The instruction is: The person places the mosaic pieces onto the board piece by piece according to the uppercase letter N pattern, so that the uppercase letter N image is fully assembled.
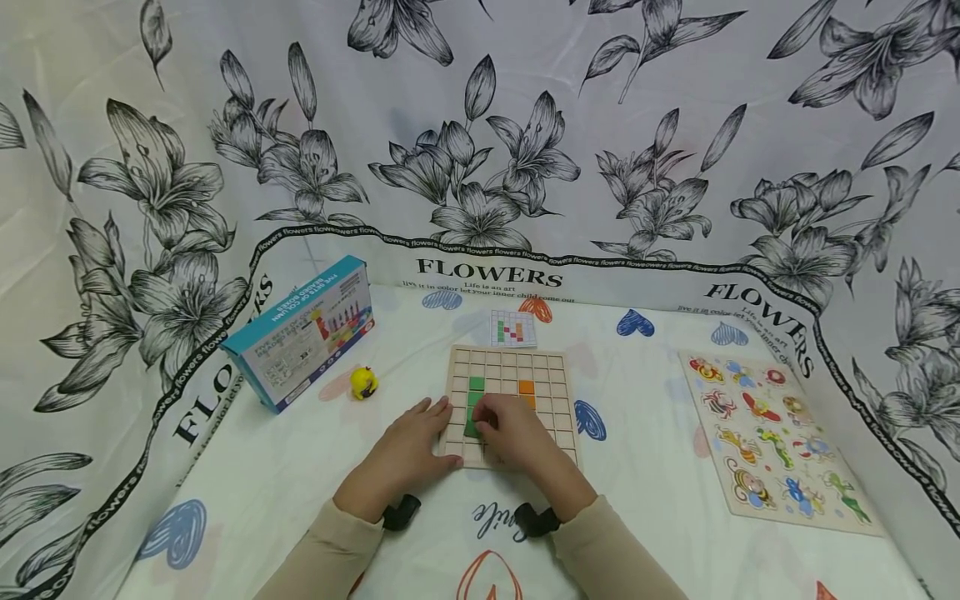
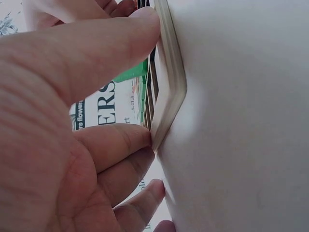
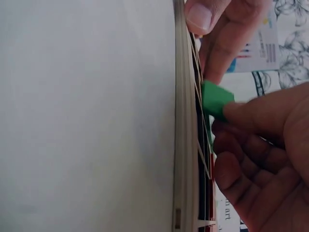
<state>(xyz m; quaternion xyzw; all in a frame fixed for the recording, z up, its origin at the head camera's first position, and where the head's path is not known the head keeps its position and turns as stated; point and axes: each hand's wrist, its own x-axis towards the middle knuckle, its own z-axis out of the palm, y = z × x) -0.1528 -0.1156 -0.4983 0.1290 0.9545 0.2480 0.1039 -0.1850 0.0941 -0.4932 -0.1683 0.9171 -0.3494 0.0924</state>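
A wooden grid board (image 1: 558, 362) lies on the cloth. My left hand (image 1: 401, 450) rests at its near left corner, thumb against the near edge and straight fingers along the left side. My right hand (image 1: 513, 429), over the board, pinches a green square tile (image 3: 217, 100) between thumb and finger; the tile stands tilted at the grid in the right wrist view. Farther up the same column sits another green tile (image 1: 477, 383). Orange tiles (image 1: 527, 387) lie in a column to the right, partly hidden by my right hand. Red shows low on the grid in the right wrist view.
Behind the board lies a small card (image 1: 513, 329) printed with a coloured grid pattern. To the left are a yellow toy figure (image 1: 363, 382) and a blue-topped box (image 1: 307, 333). An insect puzzle board (image 1: 780, 442) lies at the right. A flowered curtain (image 1: 480, 167) surrounds the table.
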